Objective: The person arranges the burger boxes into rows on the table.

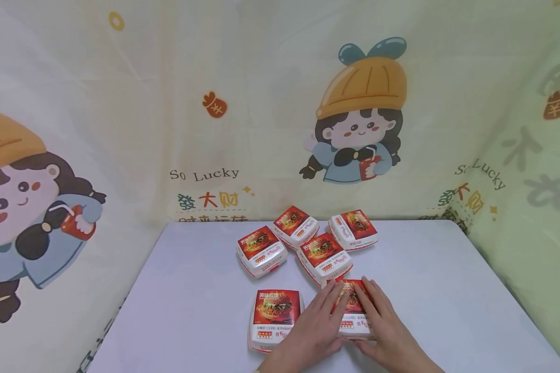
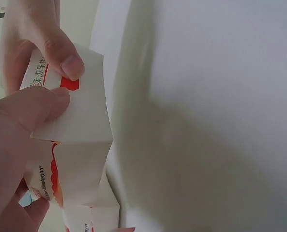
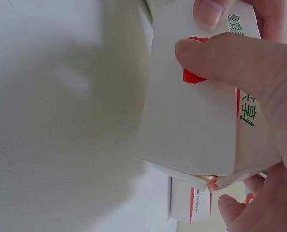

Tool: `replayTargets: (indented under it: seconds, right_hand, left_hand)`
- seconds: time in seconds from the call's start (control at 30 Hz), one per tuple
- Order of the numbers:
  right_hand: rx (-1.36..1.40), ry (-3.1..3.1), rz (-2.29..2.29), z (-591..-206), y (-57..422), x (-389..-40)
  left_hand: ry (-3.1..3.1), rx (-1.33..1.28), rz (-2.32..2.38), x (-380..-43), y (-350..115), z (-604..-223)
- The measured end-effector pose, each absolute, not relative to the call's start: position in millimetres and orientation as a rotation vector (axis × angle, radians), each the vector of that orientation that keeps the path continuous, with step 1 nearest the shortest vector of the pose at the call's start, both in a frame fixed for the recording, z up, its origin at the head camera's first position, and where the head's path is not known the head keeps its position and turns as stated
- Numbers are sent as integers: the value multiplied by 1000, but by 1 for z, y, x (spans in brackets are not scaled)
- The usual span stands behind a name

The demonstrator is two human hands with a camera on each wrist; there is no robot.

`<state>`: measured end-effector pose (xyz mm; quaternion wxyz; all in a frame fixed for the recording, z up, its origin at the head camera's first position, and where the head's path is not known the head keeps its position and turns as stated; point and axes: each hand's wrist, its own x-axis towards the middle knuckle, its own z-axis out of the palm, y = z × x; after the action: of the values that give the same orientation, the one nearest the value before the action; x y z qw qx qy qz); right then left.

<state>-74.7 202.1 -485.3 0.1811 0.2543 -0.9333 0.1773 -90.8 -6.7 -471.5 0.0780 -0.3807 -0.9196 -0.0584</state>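
Both hands hold a white and red cardboard burger box (image 1: 353, 317) at the front of the table. In the head view, my left hand (image 1: 313, 325) spreads its fingers over the box's left side and top. My right hand (image 1: 388, 325) grips the opposite side, fingers likewise on the printed lid. The wrist views show both thumbs against the box's white front, close to a red tab (image 3: 190, 77). A small gap shows at a front corner (image 3: 212, 181) between lid and base. Left of the hands lies another burger box (image 1: 276, 313), partly overlapped by my left hand.
Behind the hands several similar boxes sit in a loose group: one at left (image 1: 261, 251), one nearest the held box (image 1: 324, 259), one farther back (image 1: 296, 226) and one at right (image 1: 353, 229). A printed cloth (image 1: 270, 129) hangs behind the white table (image 1: 182, 311).
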Motion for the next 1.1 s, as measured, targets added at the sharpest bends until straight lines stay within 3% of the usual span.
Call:
replayTargets:
  seconds: [1.1]
  right_hand:
    - [867,-2523,511,-489,184,-81]
  left_hand:
    - [-2794,-1026,-267,-84,-21,-474]
